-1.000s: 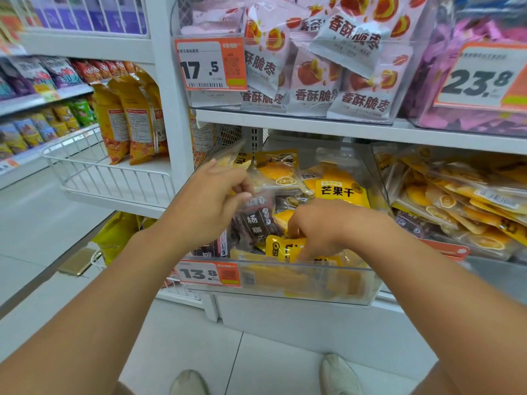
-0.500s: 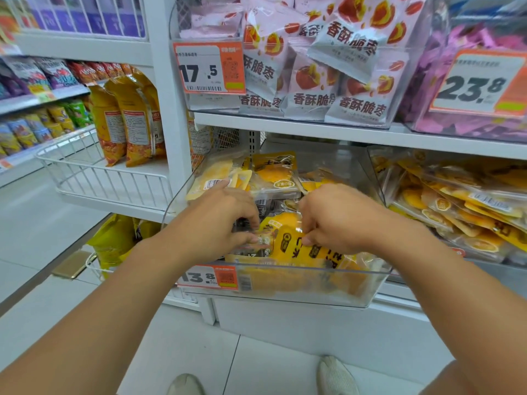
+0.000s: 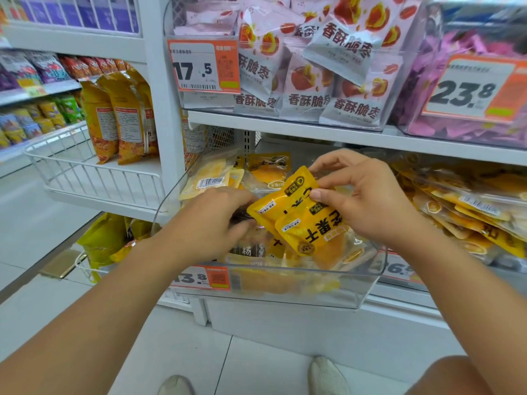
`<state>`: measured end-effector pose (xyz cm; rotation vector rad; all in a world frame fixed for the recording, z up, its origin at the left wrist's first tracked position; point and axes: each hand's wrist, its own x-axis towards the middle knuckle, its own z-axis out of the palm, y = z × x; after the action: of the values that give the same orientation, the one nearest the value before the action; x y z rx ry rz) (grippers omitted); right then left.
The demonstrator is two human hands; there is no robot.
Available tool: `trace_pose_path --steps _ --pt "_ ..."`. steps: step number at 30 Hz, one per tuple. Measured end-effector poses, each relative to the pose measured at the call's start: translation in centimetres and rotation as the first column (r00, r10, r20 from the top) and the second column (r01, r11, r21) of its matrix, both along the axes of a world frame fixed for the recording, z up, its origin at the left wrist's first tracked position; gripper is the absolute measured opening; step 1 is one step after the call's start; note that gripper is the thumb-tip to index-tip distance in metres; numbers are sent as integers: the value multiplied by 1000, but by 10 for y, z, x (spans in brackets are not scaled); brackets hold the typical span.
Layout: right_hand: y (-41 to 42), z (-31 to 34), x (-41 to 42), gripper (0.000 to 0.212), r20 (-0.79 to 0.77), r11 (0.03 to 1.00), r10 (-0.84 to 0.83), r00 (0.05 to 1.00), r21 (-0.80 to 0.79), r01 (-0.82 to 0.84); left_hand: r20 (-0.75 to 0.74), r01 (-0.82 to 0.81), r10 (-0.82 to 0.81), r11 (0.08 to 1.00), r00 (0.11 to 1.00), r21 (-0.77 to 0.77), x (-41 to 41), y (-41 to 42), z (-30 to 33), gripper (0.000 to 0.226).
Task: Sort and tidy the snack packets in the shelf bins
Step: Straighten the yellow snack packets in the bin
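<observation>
Yellow mango packets (image 3: 299,220), upside down to the camera, are pinched at their top edge by the right hand (image 3: 368,201), thumb and fingers curled round them above the clear plastic bin (image 3: 285,289) on the lower shelf. The left hand (image 3: 211,220) has its fingers curled down at the packets' left corner, gripping there among dark packets (image 3: 251,249) lying in the bin. Just right sits another bin of yellow packets (image 3: 462,206), and on the shelf above are pink-and-white jujube packets (image 3: 308,89) beside an orange price tag (image 3: 204,67).
</observation>
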<state>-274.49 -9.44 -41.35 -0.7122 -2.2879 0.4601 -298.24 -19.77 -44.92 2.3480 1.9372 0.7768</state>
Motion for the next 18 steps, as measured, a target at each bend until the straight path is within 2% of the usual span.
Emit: trace_pose_path --steps 2,5,9,13,16,18 --pt "-3 -1 3 7 -70 1000 23 997 15 -22 93 70 -73 997 993 33 9 -3 5 33" --pt "-9 0 1 9 -212 999 34 977 30 -28 343 151 -160 987 925 52 24 -7 11 54" --pt "-13 6 -4 8 -434 999 4 901 32 10 684 127 -198 980 702 153 37 1 13 77" --pt "-11 8 -12 11 -631 997 -62 774 -76 18 803 79 -165 986 573 146 53 13 12 83" --pt "-6 8 -16 9 -726 983 -127 676 -183 -11 849 95 -153 988 506 121 63 22 10 66" --pt "-6 10 -15 8 -736 982 -143 662 -189 2 868 161 -161 982 470 95 70 27 9 64"
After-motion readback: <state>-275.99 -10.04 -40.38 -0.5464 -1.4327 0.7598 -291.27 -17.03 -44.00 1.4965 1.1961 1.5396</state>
